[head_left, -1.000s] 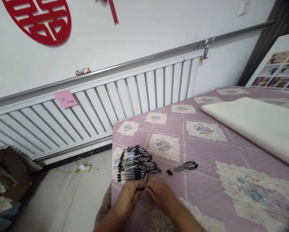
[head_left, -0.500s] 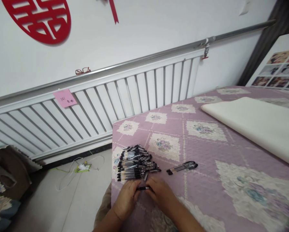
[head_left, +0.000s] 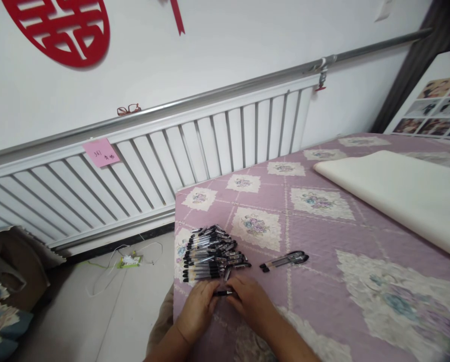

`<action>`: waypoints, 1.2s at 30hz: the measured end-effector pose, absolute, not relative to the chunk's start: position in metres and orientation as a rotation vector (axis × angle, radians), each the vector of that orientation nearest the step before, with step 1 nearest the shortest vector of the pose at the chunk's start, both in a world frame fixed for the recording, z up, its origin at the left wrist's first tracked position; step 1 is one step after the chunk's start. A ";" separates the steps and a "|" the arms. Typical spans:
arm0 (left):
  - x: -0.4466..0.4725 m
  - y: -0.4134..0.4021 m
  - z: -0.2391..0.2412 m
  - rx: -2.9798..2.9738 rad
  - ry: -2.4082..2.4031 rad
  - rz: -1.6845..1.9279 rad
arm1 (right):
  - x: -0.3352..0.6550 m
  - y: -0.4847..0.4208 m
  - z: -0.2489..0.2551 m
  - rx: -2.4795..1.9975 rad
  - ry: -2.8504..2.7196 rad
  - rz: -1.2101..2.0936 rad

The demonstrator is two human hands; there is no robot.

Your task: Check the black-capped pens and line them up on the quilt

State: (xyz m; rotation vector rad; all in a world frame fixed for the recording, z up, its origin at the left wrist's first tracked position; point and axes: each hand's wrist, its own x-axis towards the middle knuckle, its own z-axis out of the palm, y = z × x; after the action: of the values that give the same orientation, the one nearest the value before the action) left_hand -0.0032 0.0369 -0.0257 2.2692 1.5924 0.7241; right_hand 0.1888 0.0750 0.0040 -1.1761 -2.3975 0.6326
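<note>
Left hand point(head_left: 198, 309) and right hand point(head_left: 250, 302) grip a pen point(head_left: 222, 293) from either end, apparently for steadiness, near the cover's point(head_left: 315, 296) left edge.

you have soft, even light on the white wall point(head_left: 225, 45), with a faint shadow hugging the red cut-out point(head_left: 69, 58). glints run along the metal pipe point(head_left: 210, 96) and the clear barrels of the pens point(head_left: 206, 256). the floor point(head_left: 115, 306) dims toward its left, and the cloth point(head_left: 311, 239) darkens between your forearms point(head_left: 289, 334). your left hand point(head_left: 199, 305) and right hand point(head_left: 251, 297) look slightly soft, the pens' print unreadable; your wide lens stretches the blurred lower right, its corner fading dark.
</note>
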 end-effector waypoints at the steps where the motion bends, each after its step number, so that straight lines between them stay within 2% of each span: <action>1: -0.003 0.037 -0.025 2.267 1.589 0.728 | 0.189 0.075 0.004 -1.176 -2.403 0.636; 22: -0.003 0.036 -0.023 2.281 1.577 0.710 | 0.185 0.076 -0.002 -1.230 -2.461 0.547; 27: -0.002 0.036 -0.021 2.314 1.597 0.670 | 0.190 0.083 -0.002 -1.160 -2.330 0.496; 36: 0.002 0.036 -0.014 2.386 1.646 0.605 | 0.184 0.100 -0.018 -0.986 -2.349 0.110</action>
State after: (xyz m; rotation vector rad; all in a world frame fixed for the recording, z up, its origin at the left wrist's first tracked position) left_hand 0.0015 0.0360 -0.0136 2.3857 1.6460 0.6053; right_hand 0.1843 0.1000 -0.0178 -0.9856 -2.3487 0.1099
